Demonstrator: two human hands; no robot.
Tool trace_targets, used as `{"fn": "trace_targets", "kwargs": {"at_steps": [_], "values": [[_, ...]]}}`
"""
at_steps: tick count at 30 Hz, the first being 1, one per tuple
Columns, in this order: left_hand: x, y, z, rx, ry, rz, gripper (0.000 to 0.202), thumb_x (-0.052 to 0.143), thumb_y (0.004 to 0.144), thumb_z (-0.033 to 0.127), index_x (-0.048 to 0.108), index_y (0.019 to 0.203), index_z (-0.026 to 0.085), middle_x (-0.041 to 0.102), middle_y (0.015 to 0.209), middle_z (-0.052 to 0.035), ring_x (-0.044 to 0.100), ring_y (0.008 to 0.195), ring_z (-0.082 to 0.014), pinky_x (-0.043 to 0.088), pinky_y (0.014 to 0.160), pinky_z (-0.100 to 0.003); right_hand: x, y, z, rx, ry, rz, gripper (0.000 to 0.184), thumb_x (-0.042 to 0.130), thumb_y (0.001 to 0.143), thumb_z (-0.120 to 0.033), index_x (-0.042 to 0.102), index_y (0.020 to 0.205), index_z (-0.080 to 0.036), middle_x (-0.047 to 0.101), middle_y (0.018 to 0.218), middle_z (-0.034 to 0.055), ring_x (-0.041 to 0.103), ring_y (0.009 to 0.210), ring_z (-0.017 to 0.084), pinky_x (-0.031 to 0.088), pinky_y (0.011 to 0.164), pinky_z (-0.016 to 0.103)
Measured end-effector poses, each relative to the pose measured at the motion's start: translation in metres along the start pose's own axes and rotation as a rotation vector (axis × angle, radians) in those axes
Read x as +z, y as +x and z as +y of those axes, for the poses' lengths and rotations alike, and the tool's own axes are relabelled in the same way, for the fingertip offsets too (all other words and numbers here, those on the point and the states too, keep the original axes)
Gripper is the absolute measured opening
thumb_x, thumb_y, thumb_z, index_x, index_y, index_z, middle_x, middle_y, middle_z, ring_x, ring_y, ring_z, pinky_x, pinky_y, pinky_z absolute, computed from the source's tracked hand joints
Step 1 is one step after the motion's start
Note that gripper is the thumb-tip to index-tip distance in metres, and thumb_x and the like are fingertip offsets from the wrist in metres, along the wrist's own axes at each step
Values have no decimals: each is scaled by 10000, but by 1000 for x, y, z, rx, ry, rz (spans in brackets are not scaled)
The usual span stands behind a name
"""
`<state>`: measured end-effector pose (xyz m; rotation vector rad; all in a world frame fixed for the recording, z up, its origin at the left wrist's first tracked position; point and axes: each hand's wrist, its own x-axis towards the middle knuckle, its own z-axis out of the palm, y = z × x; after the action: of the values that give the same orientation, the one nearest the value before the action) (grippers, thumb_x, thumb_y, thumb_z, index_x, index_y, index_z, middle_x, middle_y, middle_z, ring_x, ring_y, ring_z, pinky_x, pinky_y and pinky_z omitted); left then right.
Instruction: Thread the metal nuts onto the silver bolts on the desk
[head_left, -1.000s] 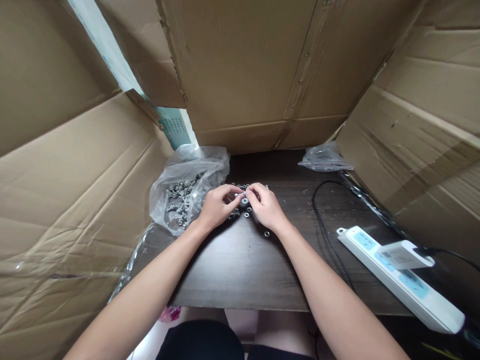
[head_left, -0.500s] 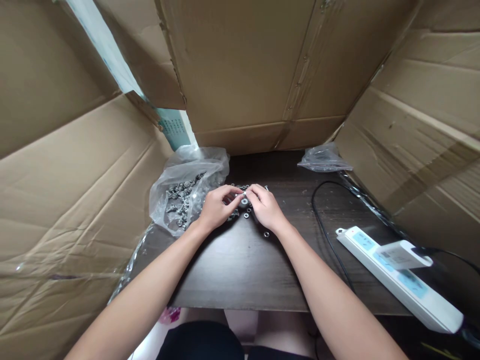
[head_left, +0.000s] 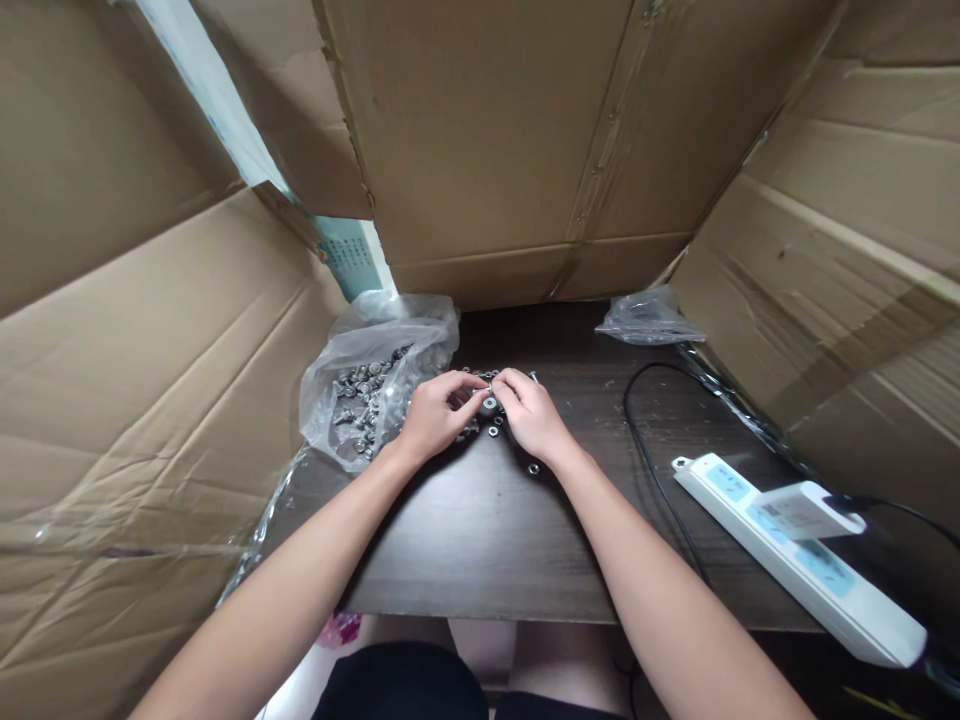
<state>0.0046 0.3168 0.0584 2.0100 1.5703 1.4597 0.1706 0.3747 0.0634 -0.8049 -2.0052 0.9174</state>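
Note:
Over the dark table, my left hand (head_left: 444,412) and my right hand (head_left: 529,414) meet fingertip to fingertip. Both are closed in a pinch on a small shiny metal bolt (head_left: 490,389); the fingers cover most of it, and whether a nut sits on it cannot be made out. Just below the fingertips lies a round metal piece with a hole (head_left: 490,404). Loose nuts are scattered around, one nut (head_left: 493,432) close under the hands and another nut (head_left: 533,469) near my right wrist. Another bolt (head_left: 533,376) lies beyond my right hand.
An open clear plastic bag (head_left: 322,400) of metal fasteners stands left of my hands. A second plastic bag (head_left: 651,316) lies at the back right. A white power strip (head_left: 802,560) with a plugged-in adapter and a black cable (head_left: 628,420) occupy the right. Cardboard walls (head_left: 510,150) surround the table.
Both hands stay in the same place, still pinching the small bolt. Only the fingertips and the metal between them shift very slightly.

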Motion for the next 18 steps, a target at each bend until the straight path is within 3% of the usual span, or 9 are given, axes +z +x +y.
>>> {"fn": "trace_targets", "kwargs": {"at_steps": [12,18], "values": [[-1,0,-2,5,14,-11,103,679,908,261,744,944,189,752,861,-27,650,658,-123,539,639,-233,2,0,3,-20,-62,-2,316,409,1013,-348,462,730,-219,536,761,21,538,758,202,381,699,315],[-1,1,-3,7,33,0,111,681,910,277,743,937,189,753,862,-27,641,642,-122,530,633,-237,0,-1,1,-10,-38,-2,235,436,1000,-344,538,829,-221,610,850,27,568,815,208,409,767,320]]}}
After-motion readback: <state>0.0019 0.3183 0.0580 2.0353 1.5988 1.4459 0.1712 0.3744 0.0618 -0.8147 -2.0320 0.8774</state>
